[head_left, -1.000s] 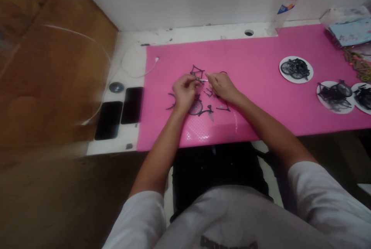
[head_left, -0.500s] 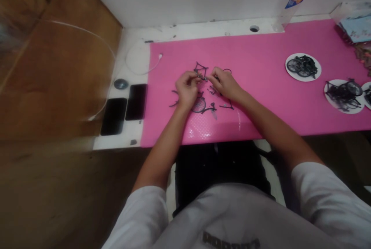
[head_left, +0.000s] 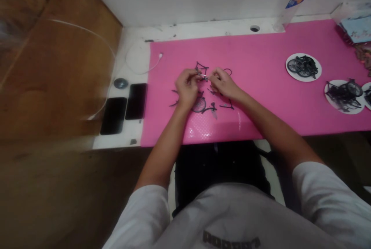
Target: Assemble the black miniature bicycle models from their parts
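Note:
My left hand (head_left: 188, 84) pinches a small dark part too tiny to name, just below a black toy bicycle frame (head_left: 202, 67) on the pink mat (head_left: 261, 86). Facing it, my right hand (head_left: 223, 82) is closed on the end of a thin shiny rod (head_left: 204, 75) that spans the gap between both hands. Close to my left wrist lie a spoked toy wheel (head_left: 199, 104) and a toy saddle piece (head_left: 213, 106). An angled black bar (head_left: 227, 106) rests below my right hand, and a thin black ring (head_left: 227, 71) shows behind it.
Two phones (head_left: 113, 116) and a dark oval object (head_left: 120, 83) lie left of the mat, near a white cable (head_left: 145, 73). White plates (head_left: 319, 72) of black bicycle parts stand at right. A clear bottle (head_left: 292, 5) stands against the wall, with a light-blue box (head_left: 356, 28) at far right.
The thin shiny rod now shows between my fingertips. My right hand has shifted very slightly; my left hand stays almost in place.

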Tool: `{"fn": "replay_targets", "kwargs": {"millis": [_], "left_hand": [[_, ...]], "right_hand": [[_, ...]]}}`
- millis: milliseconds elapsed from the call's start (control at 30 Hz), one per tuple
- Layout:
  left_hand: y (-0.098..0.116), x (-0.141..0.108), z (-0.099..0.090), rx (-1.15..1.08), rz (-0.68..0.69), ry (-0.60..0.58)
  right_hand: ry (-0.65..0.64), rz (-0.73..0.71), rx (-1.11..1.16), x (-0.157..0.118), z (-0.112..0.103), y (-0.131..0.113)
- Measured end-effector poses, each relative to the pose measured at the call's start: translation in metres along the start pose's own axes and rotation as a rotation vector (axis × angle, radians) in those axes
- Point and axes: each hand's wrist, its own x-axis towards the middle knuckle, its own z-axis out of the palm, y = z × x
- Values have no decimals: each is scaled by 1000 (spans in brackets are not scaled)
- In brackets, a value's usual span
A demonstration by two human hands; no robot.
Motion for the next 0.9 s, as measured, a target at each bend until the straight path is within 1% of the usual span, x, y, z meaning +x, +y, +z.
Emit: {"fn": "replay_targets", "kwargs": {"millis": [67,100,133,200,267,300,367,433,500,600,667,733,800,833,900], "left_hand": [[-4,0,0,-20,-60,-7],[-5,0,0,-32,-82,-10],[-6,0,0,-45,-94,-11],[-7,0,0,-75,-94,-3],[-6,-1,1,-96,-80,11],[-5,-1,1,-98,-73,17],[-2,-2,1,-86,-67,24],[1,-2,0,-66,-69,29],[3,-3,-1,-48,-62,31],[6,-3,-1,-23,-23,33],[8,-2,-1,-6,2,36],[8,-1,0,-1,16,32],[8,0,0,-13,22,27],[8,1,0,-21,17,24],[7,1,0,-30,-8,19]], "right_hand": [[28,-169,-242,-1,-5,-2],[28,-226,-366,-2,-8,-3],[24,-260,-481,-2,-11,-3],[-3,-282,-665,-1,-16,-4],[-42,-299,-762,-1,-18,-5],[-64,-315,-767,-2,-17,-6],[-76,-332,-695,-4,-13,-9],[-48,-274,-519,-9,-6,-12],[-46,-122,-256,-12,3,-14],[-104,130,139,-12,11,-18],[-136,258,294,-9,11,-19],[-159,322,343,-7,9,-21],[-153,298,290,-6,7,-22],[-127,243,219,-6,5,-21],[-55,50,-30,-7,2,-20]]}}
